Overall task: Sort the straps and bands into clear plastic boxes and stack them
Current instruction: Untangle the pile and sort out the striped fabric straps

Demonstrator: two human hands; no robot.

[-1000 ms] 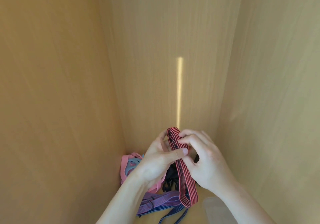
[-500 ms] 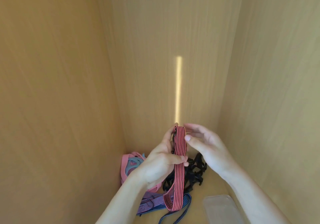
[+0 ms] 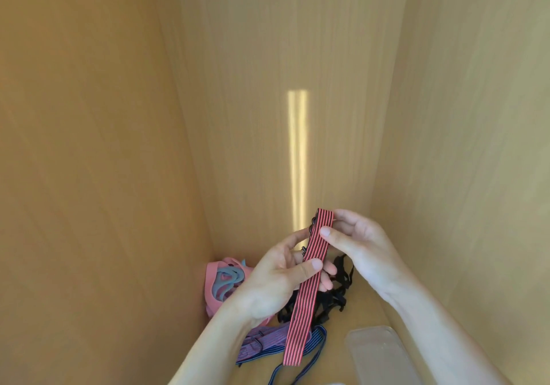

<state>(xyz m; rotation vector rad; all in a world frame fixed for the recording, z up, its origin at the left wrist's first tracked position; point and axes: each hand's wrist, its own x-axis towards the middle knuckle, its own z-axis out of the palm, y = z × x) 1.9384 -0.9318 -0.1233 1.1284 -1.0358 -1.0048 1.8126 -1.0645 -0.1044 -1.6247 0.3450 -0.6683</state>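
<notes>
Both hands up over the strap pile, holding one red-and-black striped band [image 3: 309,283]. Left hand [image 3: 276,280] grip: thumb pressed on the band's middle, fingers curled behind. Right hand [image 3: 354,244] grip: thumb and fingers pinching the far top end. Band hangs down toward the near side. Under it on the wooden surface: black straps [image 3: 333,295], purple striped strap [image 3: 265,343], blue striped strap [image 3: 312,343], pink and blue bands [image 3: 221,280] at left. Clear plastic box [image 3: 378,355] sits near right.
</notes>
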